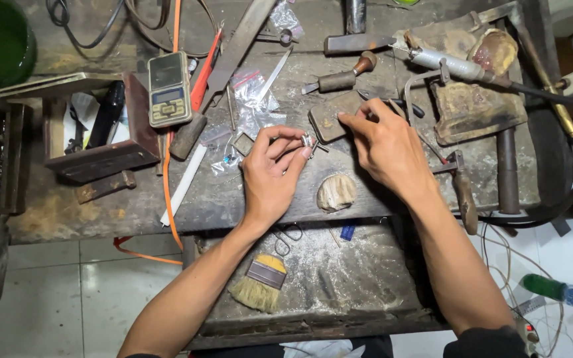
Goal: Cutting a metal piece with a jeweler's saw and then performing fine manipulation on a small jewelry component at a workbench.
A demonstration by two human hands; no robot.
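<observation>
A small silver ring (307, 140) sits pinched in the left hand (270, 174) fingertips above the workbench (101, 212), its opening facing right toward the right hand (386, 149), whose loose fingers touch a dark flat block (329, 121); clear plastic bags (252, 99) lie just behind, left

Small silver ring (307, 140), shiny w/ ridged band, pinched in left hand (270, 174) fingers above desk centre. Dark flat block (329, 120) lies just beyond, right hand (384, 147) fingertips on it.
</observation>
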